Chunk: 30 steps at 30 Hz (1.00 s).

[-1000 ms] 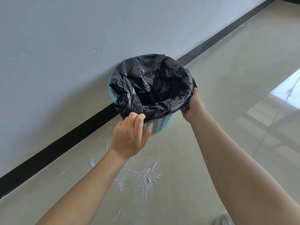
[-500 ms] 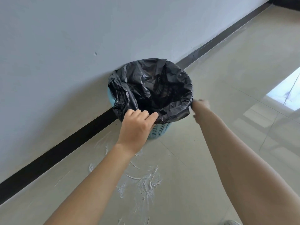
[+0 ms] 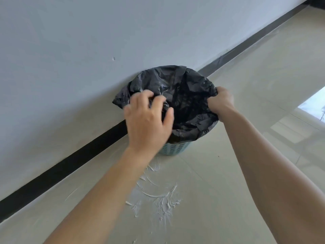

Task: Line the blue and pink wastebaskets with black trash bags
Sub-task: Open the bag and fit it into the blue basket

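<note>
Backing everything is the grey wall [image 3: 88, 59], with its black baseboard [image 3: 70, 161] running from 8 o'clock up to 1 o'clock and the pale tiled floor [image 3: 246, 85] filling the lower right. Against that baseboard, a little above centre, stands the blue wastebasket [image 3: 173, 149], only a strip of its slotted side showing under the black trash bag [image 3: 184, 95] draped over it. Half a second ago the left hand [image 3: 149, 124] was closed on the near hem at the basket's 7 o'clock; now it has lifted and moved toward 9 o'clock, its fingers [image 3: 140, 99] spread and curled over the crumpled flap, touching the film but, as far as the blur allows, not yet pinching it. The right hand [image 3: 221, 103], which had let go and hung just off the rim, has come back to 3 o'clock and is fisted tight on a gather of bag. I judge this as a re-grip to stretch the mouth wider: the near hem already hangs below the rim, while the 9 o'clock side still juts out loose. So this liner looks nearly seated, with that flap left to fold down. No pink wastebasket is in sight, so half the job seems untouched. White scuff marks [image 3: 158, 199] smear the floor at 6 o'clock.
</note>
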Available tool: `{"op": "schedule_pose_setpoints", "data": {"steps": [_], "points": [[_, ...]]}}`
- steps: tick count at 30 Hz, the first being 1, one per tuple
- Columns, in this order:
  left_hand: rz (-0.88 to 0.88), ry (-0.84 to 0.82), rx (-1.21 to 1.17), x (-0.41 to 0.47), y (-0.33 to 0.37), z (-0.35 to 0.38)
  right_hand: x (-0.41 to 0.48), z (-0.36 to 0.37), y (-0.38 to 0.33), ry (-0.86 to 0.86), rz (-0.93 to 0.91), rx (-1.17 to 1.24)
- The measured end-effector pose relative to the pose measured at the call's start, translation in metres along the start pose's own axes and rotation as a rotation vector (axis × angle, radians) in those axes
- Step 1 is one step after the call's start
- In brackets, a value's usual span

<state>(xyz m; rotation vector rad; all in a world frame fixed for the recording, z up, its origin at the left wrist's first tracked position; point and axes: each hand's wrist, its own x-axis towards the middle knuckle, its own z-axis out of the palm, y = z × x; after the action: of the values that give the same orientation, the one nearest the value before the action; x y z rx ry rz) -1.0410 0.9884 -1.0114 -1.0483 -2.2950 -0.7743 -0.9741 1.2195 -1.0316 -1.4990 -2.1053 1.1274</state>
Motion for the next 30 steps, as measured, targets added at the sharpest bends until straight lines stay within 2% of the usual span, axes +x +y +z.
{"op": "schedule_pose_setpoints", "data": {"steps": [2,4,6,8,9,11,12,15,17,21,23,25,30], "points": [[-0.123,-0.047,0.121,0.013,-0.024,-0.001,-0.001,-0.001,0.003,0.013,-0.026,-0.048],[-0.323,-0.177,0.048,0.016,-0.046,0.003,0.000,-0.006,0.005,0.019,-0.046,-0.122],[-0.602,-0.242,-0.252,0.011,-0.060,0.009,-0.003,-0.008,0.001,0.046,-0.065,-0.209],[-0.884,-0.197,-0.598,0.003,-0.064,0.013,-0.014,-0.004,-0.007,0.125,-0.150,-0.341],[-0.950,-0.153,-0.656,-0.001,-0.064,0.015,-0.022,0.000,-0.013,0.200,-0.246,-0.444],[-0.962,-0.104,-0.638,-0.009,-0.062,0.017,-0.042,0.008,-0.029,0.322,-0.503,-0.557],[-0.953,-0.096,-0.640,-0.013,-0.063,0.018,-0.053,0.013,-0.038,0.292,-0.614,-0.528],[-0.960,-0.070,-0.748,-0.018,-0.068,0.023,-0.092,0.031,-0.060,0.026,-0.777,-0.346],[-1.004,-0.078,-0.877,-0.019,-0.071,0.024,-0.120,0.043,-0.064,-0.076,-0.855,-0.316],[-1.165,-0.253,-1.183,-0.021,-0.083,0.020,-0.142,0.057,-0.044,-0.233,-1.096,-0.479],[-1.226,-0.321,-1.305,-0.018,-0.095,0.017,-0.140,0.060,-0.031,-0.174,-1.191,-0.540],[-1.309,-0.295,-1.410,-0.011,-0.103,0.017,-0.139,0.062,-0.025,-0.089,-1.252,-0.552],[-1.271,-0.486,-1.280,0.004,-0.093,0.026,-0.142,0.062,-0.013,-0.024,-1.259,-0.585]]}}
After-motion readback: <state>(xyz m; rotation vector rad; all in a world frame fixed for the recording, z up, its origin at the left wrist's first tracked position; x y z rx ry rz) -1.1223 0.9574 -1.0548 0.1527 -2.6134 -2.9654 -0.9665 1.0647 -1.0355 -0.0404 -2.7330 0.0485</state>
